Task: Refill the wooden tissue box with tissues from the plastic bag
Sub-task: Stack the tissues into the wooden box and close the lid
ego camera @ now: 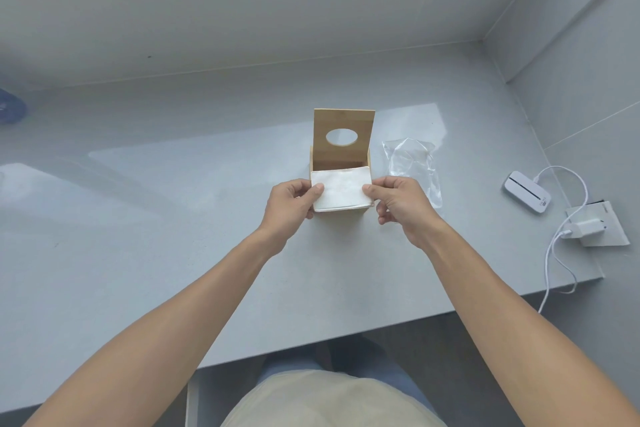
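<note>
White tissue stack (342, 191) at mid-counter, long axis running left to right, flat face tilted up toward us, sitting over open top of wooden tissue box (341, 163). Stack looks neat, rectangular, edges squared. Box lid (344, 134) upright behind, oval hole facing us. We see left hand (289, 204) pinching stack's left end, right hand (398, 203) pinching right end, thumbs on top. Clear plastic bag (414, 170) crumpled just right of box. Grey counter (173, 218); white charger (585, 229) and small white device (526, 191) far right.
</note>
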